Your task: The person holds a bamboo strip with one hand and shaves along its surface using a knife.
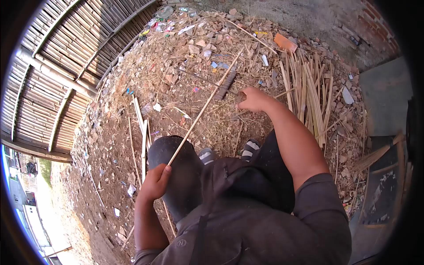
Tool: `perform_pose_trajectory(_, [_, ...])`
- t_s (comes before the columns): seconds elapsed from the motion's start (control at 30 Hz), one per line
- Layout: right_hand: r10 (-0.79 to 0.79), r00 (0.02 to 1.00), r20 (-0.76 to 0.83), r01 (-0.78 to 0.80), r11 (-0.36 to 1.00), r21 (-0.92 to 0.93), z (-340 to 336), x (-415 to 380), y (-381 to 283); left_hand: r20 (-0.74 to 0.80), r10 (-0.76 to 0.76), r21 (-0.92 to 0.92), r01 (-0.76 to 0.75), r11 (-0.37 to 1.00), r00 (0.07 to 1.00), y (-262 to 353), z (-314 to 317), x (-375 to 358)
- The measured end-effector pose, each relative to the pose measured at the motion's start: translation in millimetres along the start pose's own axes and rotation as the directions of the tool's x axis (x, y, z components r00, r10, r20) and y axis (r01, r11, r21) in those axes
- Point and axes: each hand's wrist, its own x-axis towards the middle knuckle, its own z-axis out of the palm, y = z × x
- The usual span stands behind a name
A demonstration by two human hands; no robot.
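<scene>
My left hand (156, 180) is closed round the near end of a long, thin bamboo strip (198, 118), which slants away from me to the upper right. My right hand (255, 100) is closed on the dark handle of a knife (198, 78). Its narrow, dark blade points left, seen nearly edge-on, and crosses the strip beyond the middle. Just right of that crossing, a dark brown ridged block (226, 85) lies on the ground, close beside the strip. My knees are bent, and my striped sandals (251, 148) show between them.
Split bamboo strips (312, 95) lie in a pile at right, with more strips (142, 132) at left. Rubble and litter cover the ground. An orange tile piece (285, 43) lies before the brick wall (300, 17). A bamboo fence (66, 57) stands at left, a broom (373, 159) at right.
</scene>
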Motion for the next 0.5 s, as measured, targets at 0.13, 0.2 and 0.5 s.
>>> perform_pose_trajectory(0.13, [0.007, 0.999, 0.049, -0.005, 0.998, -0.056, 5, 1, -3, 0.003, -0.005, -0.072, 0.006, 0.997, 1.0, -13, 2, 3])
perform_pose_trajectory(0.2, [-0.155, 0.977, 0.147, 0.18, 0.967, -0.178, 21, -8, -21, 0.035, -0.021, -0.105, 0.024, 0.994, 0.999, -14, 3, 2])
perform_pose_trajectory(0.5, [0.057, 0.993, 0.1, -0.065, 0.995, 0.08, 7, 13, 16, 0.046, -0.048, -0.077, 0.052, 0.996, 0.998, -10, -1, 3])
